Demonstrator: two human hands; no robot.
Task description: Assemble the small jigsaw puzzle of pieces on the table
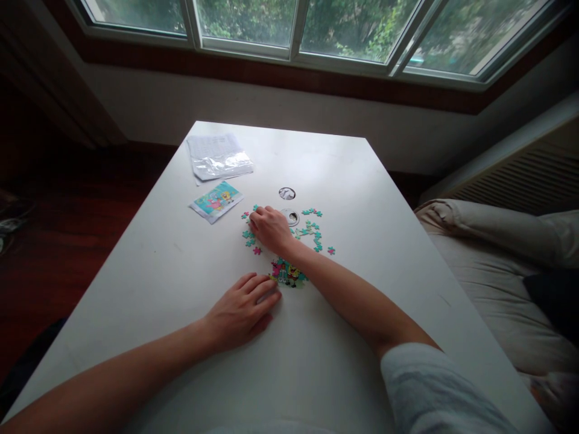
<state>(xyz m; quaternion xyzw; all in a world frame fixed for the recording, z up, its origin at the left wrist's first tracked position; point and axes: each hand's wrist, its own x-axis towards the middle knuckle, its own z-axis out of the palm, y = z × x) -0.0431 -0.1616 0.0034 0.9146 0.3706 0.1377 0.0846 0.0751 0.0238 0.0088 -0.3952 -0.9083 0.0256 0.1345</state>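
A partly joined jigsaw puzzle (pixel 292 275) with cartoon figures lies on the white table. My left hand (pixel 246 307) rests palm down at its lower left edge, fingers stretched out and slightly apart, fingertips beside the joined part. Farther up, my right hand (pixel 271 229) reaches over to the left group of loose puzzle pieces (pixel 248 239). Its fingers are bent and close together; whatever is under the fingertips is hidden. Another group of teal pieces (pixel 316 235) lies right of my right wrist, with a pink piece (pixel 331 250) at its side.
On the left lie a small picture card (pixel 218 201) and a clear plastic bag with paper (pixel 219 158). Two round holes or fittings, one a ring (pixel 292 217), sit mid-table. A bed or couch (pixel 479 271) stands to the right; windows (pixel 344 30) are ahead.
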